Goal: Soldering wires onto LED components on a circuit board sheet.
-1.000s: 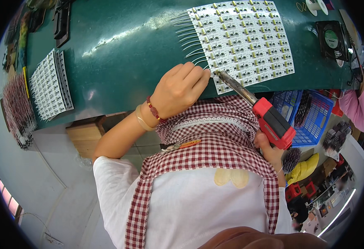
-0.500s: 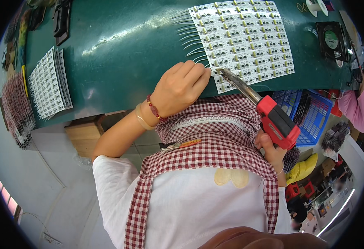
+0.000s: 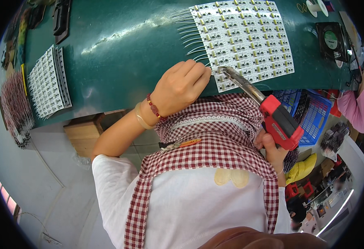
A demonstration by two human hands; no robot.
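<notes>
My right hand (image 3: 274, 150) grips a red and black soldering gun (image 3: 282, 123). Its metal tip rests on or just over the near-left part of a white circuit board panel (image 3: 269, 52) with rows of small components. My left hand (image 3: 181, 85) is closed in a pinch at the panel's left edge, beside the gun's tip; whatever lies between its fingers is hidden. Thin white wires (image 3: 192, 40) stick out leftward from the rows farther up that edge.
A green table (image 3: 123, 62) bears a stack of similar boards (image 3: 47, 85) and bundled wires (image 3: 16, 103) at the left. At the right are a black fan (image 3: 332, 40) and a white spool (image 3: 316, 7). Below the table edge stands a blue basket (image 3: 318, 120). Another person's pink sleeve (image 3: 353, 108) shows far right.
The soldering gun and my right hand have shifted slightly to the right, and the tip has moved a little inward over the panel. My left hand stays nearly still.
</notes>
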